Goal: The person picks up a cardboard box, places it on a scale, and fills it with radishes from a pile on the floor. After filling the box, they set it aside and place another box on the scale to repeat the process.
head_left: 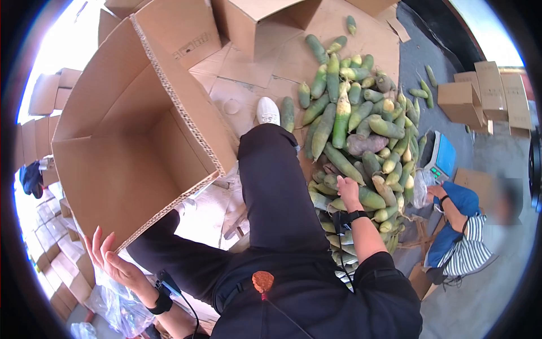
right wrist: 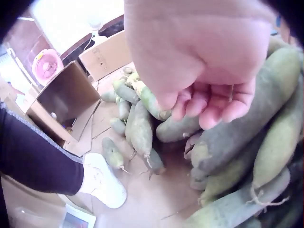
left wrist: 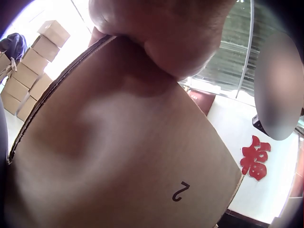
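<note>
- Box (head_left: 113,175), large and open-topped, stood at the person's left; left hand (head_left: 116,263) touched its near edge, fingers spread.
- Right hand (head_left: 349,193), right of the box, hovered close over green radishes (head_left: 387,129), fingers loosely curled together.
- Radishes lay heaped right of the box, partly on flattened cardboard (head_left: 243,73).
- White shoe (head_left: 268,111) rested just beside the box.

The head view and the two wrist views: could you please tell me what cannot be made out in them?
- Face of the other person: head view, blurred over.
- Reading on the blue scale: head view, too small.
- Full shape of the left hand: left wrist view, cut off by the top edge.
- Some vegetables: head view, hidden by the right arm.
- Whether the right hand holds anything: right wrist view, hidden by its curled fingers.
</note>
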Motion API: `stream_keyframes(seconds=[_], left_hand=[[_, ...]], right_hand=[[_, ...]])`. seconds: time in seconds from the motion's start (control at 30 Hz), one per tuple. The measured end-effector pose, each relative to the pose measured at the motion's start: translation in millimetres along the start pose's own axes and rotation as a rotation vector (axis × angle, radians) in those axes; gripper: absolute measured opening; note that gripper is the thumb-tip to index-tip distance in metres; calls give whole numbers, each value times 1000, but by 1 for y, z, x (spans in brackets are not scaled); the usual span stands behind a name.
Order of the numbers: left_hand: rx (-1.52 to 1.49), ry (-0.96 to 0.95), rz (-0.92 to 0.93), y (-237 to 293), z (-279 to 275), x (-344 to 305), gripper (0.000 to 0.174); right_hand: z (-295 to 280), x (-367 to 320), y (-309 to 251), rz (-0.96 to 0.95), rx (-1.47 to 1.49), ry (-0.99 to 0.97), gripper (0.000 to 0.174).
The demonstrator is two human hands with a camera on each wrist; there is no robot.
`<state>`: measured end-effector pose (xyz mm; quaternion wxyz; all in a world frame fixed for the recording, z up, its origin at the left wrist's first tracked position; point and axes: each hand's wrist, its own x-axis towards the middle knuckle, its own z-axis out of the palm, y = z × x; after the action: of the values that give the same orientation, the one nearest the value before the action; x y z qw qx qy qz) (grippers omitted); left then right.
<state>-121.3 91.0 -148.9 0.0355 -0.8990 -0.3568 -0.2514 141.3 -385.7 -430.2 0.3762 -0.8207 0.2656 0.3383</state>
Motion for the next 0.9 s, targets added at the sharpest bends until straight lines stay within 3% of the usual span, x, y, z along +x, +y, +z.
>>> stream_keyframes(seconds=[0.1,0.3,0.63,0.7,0.83,0.9], left_hand=[[-3,-8,11,3,-1,-1,58],[1,8,-1,-1,-1,-4,58],[-37,20,-1,-5,-1,-6,56],[-42,19,21,-9,-1,-5,54],[-112,0,-27,-4,-5,-5,49],[-152,-2,-24,0,-9,-2,48]], right_hand=[[-19,-7,3,-415,-499,321,22],[-55,-25,-6,-335,-473,418,13],[-103,-24,-26,-572,-730,695,8],[-112,-13,-27,-567,-864,743,14],[-118,-33,-55,-464,-1022,613,26],[-122,-24,-51,-464,-1068,599,23]])
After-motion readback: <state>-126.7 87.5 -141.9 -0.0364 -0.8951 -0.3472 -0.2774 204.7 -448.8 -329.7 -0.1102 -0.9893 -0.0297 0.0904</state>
